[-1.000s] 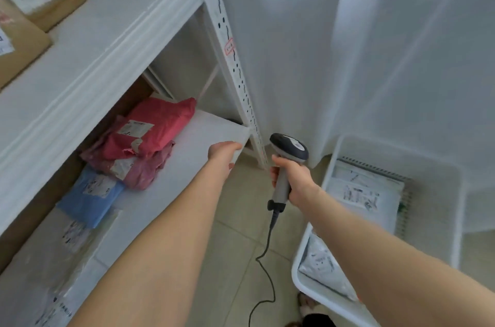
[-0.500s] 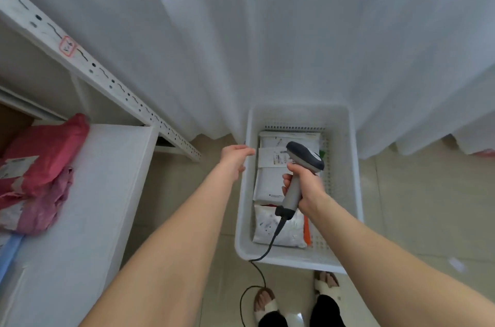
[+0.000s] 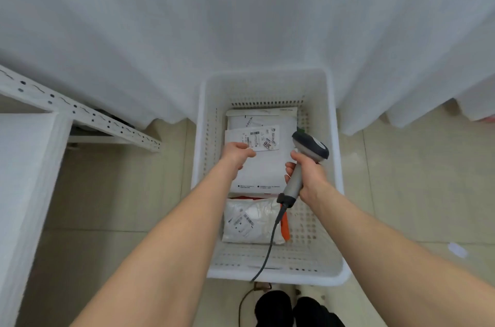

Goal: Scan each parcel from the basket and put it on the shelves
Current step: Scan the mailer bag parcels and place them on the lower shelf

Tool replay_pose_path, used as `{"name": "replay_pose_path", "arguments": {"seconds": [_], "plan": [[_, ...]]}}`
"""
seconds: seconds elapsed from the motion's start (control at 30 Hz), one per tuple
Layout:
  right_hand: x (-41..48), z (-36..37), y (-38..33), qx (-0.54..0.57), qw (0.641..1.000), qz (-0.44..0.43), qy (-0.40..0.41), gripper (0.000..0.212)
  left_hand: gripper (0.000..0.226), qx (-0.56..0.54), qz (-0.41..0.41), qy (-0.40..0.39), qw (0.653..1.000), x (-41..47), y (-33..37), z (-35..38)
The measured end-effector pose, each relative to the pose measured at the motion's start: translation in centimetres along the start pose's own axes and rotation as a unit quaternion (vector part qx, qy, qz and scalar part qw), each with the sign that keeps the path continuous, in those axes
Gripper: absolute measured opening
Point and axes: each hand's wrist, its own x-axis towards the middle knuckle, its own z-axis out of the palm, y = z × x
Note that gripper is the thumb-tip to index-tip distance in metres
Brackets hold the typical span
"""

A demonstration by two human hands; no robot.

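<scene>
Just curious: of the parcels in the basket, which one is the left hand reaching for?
The left hand is on the large flat white parcel with the barcode label, at the basket's far end. The crumpled white parcel lies nearer, untouched.

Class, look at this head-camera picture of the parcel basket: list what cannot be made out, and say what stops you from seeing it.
Head view only:
- Label print on the top white parcel: too small to read; the left hand covers its left edge.
- Whether the left hand grips that parcel: fingertips hidden.
- Red-orange item: mostly buried under the crumpled white parcel.
- Scanner window: faces away.
- The scanner cable's end: cut off below the basket.
</scene>
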Motion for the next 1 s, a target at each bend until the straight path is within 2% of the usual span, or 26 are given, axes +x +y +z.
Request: {"name": "replay_pose_path", "arguments": {"seconds": [0.3,0.43,0.53,0.63,0.83,0.93,1.0], "plan": [[14.9,0.5,5.4,0.015,1.0,0.012,-0.001,0.011,0.057,0.078,0.039,0.011,0.996,14.6,-5.5,4.4],[20.8,0.9,6.9,0.011,1.0,0.009,-0.012,0.013,0.073,0.16,0.069,0.02,0.985,20.8,-6.6,6.0],[24.7,1.4,7.3,0.012,1.0,-0.005,-0.018,0.015,0.08,0.288,0.11,0.036,0.951,24.9,-6.7,7.1],[27.7,1.9,7.1,0.017,0.999,-0.019,-0.028,0.015,0.08,0.419,0.164,0.053,0.891,28.2,-6.5,8.1],[30.5,2.0,6.8,0.011,0.998,-0.033,-0.053,0.016,0.118,0.583,0.173,0.035,0.793,31.4,-5.3,8.7],[30.6,1.7,7.0,0.009,0.998,-0.032,-0.058,0.015,0.111,0.611,0.151,0.045,0.776,30.8,-5.3,8.3],[29.9,1.4,7.0,0.005,0.998,-0.025,-0.062,0.015,0.093,0.598,0.142,0.039,0.788,29.7,-6.1,7.9]]}}
